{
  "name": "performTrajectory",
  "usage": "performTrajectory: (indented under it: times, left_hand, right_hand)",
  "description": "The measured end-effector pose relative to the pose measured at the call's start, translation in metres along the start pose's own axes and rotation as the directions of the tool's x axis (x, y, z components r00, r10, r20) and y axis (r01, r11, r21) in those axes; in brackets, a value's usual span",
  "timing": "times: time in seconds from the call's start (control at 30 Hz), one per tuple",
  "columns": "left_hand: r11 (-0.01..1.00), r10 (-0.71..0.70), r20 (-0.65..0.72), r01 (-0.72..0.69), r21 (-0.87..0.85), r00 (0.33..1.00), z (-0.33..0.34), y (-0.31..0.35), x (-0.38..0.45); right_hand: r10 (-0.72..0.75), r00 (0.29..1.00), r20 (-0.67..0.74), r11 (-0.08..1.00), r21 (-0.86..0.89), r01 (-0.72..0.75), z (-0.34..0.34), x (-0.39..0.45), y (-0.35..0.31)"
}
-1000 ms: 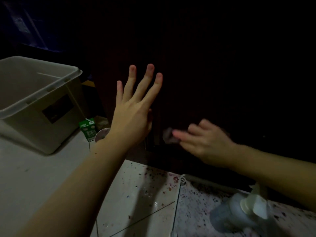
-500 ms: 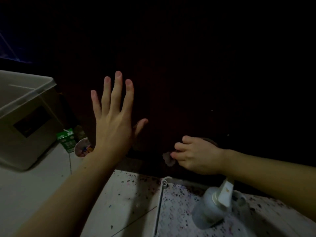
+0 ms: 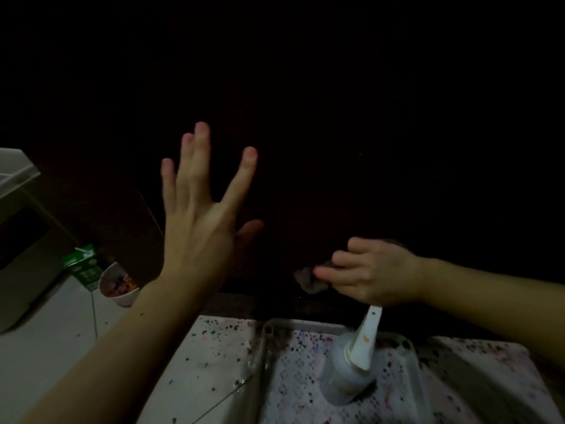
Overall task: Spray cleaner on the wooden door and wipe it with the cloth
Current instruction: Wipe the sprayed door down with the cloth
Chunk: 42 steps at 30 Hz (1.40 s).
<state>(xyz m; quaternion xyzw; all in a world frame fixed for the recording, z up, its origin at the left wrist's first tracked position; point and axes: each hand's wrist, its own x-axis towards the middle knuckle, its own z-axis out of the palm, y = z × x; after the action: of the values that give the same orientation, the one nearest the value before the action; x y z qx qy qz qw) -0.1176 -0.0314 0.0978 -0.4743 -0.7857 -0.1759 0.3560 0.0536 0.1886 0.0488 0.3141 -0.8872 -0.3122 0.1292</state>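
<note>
We face the dark wooden door (image 3: 336, 117). Our left hand (image 3: 198, 228) lies flat against it, grip released, fingers spread. The spray bottle (image 3: 351, 368) stands on the speckled floor (image 3: 214, 362) below. Our right hand (image 3: 373, 273) presses the crumpled cloth (image 3: 308, 280), grip clenched around it, to the door's bottom edge.

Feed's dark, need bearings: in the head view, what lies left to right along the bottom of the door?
Bin → green carton → paper cup → left hand → cloth → right hand.

Door (image 3: 336, 117) face above looks clear; spray bottle (image 3: 348, 371) blocks rt, cup (image 3: 117, 286) lt.
</note>
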Motion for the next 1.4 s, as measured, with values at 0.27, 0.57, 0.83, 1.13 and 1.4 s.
performTrajectory:
  times: [0.27, 0.57, 0.83, 1.13, 1.4]
  left_hand:
    - [0.989, 0.140, 0.021, -0.139, -0.044, 0.990, 0.007, 0.051, 0.008]
    - [0.978, 0.206, 0.067, -0.204, -0.031, 0.976, 0.003, 0.042, 0.003]
    - [0.980, 0.196, 0.082, -0.191, -0.059, 0.977, -0.002, 0.041, 0.004]
    - [0.981, 0.153, 0.019, -0.149, -0.127, 0.988, -0.002, 0.045, 0.001]
    - [0.909, 0.101, 0.318, 0.042, -0.414, 0.943, 0.001, 0.121, -0.041]
  right_hand:
    - [0.192, 0.952, -0.237, 0.981, 0.025, -0.192, -0.028, 0.002, 0.019]
    - [0.241, 0.923, -0.299, 0.968, -0.001, -0.252, -0.026, -0.002, 0.019]
    - [0.276, 0.906, -0.320, 0.960, 0.043, -0.277, -0.028, 0.002, 0.017]
    - [0.301, 0.864, -0.404, 0.938, -0.038, -0.345, -0.030, -0.010, 0.025]
    - [0.267, 0.905, -0.331, 0.956, -0.025, -0.291, -0.018, -0.016, 0.016]
